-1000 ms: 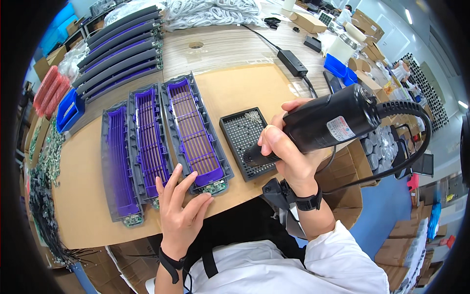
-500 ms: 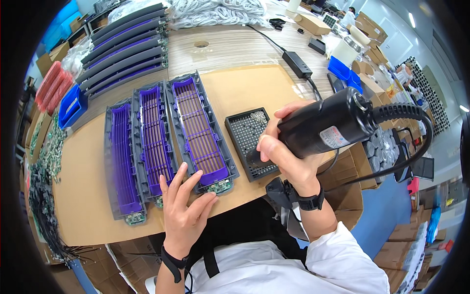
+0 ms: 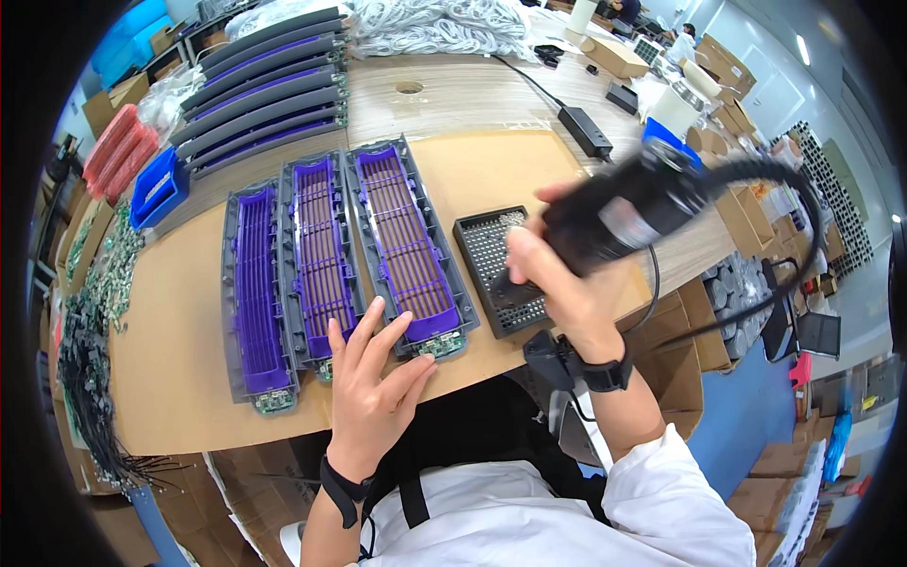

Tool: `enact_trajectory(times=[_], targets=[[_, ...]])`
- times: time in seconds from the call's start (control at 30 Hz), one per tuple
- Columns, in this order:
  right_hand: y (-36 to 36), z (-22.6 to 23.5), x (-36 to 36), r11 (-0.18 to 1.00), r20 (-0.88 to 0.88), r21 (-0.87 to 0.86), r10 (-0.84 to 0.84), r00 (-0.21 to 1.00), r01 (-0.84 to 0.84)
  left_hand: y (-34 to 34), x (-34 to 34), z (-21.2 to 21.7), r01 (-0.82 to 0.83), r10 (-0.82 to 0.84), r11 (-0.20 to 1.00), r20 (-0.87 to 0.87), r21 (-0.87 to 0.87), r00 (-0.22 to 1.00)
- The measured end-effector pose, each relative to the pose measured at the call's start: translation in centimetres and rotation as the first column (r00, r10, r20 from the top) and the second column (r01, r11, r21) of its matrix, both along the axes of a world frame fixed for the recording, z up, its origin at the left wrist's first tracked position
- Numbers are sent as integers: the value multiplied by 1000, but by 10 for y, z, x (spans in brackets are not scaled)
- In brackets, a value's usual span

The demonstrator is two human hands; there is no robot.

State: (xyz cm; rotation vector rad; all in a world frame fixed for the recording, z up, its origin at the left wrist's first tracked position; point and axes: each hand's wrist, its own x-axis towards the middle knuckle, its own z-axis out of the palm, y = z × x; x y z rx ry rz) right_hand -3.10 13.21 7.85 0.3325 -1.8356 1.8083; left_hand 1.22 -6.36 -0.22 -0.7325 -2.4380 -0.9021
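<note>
Lifted and tilted since half a second ago: black electric screwdriver (image 3: 619, 213), gripped in right hand (image 3: 557, 288), tip over black screw tray (image 3: 496, 265). Left hand (image 3: 370, 383) spread flat on nearest grey-purple panel (image 3: 406, 250). Likely risk: motion blur suggests haste, tip knocking screws loose.

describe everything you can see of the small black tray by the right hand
The small black tray is square, looks like plastic, and has a grid of tiny pockets, with small silvery bits near its far edge. It lies flat on the brown table, just right of the nearest purple-and-grey panel. The right hand and its black power tool cover its right side.
</note>
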Motion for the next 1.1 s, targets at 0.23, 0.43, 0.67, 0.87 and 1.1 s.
enact_trajectory(times=[0.23, 0.43, 0.67, 0.87, 1.1], targets=[[-24, 21, 39, 977, -85, -131, 155, 984, -165, -3, -1, -4, 27, -27, 999, -3, 32, 1000], [-38, 2, 33, 943, -86, 237, 261, 961, -235, -7, 0, -3, 41, -41, 999, -29, 12, 999], [-46, -10, 24, 962, -93, 185, 220, 971, -201, -6, 0, -4, 40, -39, 998, -8, 55, 999], [-58, -11, 26, 984, -44, -28, 177, 983, -179, -7, -1, -4, 30, -29, 999, -27, 38, 999], [-53, -18, 17, 917, -72, 209, 361, 930, -340, -7, 0, -6, 22, -22, 1000, -18, 12, 1000]])
